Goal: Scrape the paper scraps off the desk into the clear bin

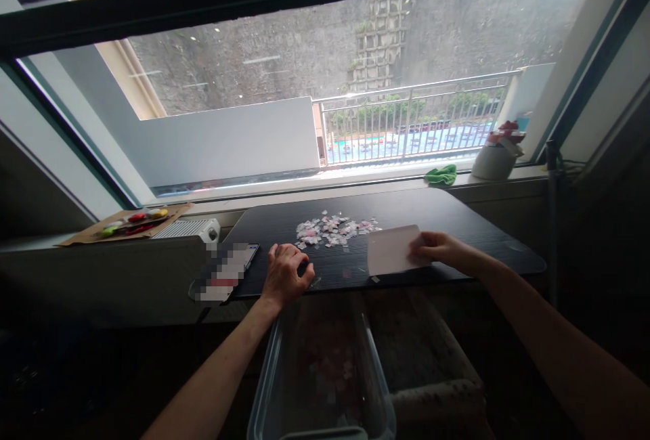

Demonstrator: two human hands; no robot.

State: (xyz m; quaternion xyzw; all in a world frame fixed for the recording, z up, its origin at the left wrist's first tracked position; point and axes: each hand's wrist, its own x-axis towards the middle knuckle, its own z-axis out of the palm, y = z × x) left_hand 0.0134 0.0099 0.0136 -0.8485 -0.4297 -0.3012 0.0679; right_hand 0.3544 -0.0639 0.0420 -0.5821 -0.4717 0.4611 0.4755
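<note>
My right hand [431, 248] grips the right end of a flat white card [390, 250], held tilted just above the near part of a dark table [274, 220]. A loose pile of small pale paper-like pieces [330, 228], some pinkish, lies left of and behind the card. Close to the table's near edge, my left hand [288, 272] rests with loosely curled fingers, a gap showing between thumb and fingers; nothing is visible in it. Below the edge stands a clear plastic bin [378, 372] with similar pieces in its shadowy inside.
A blurred-out phone [228, 271] lies at the table's left edge. Behind it are a white radiator [187, 229] and cardboard [86, 233] with colourful items. On the windowsill sit a green cloth [441, 174] and a pale jug-like container [493, 158]. A worn box-like stool [431, 372] stands beside the bin.
</note>
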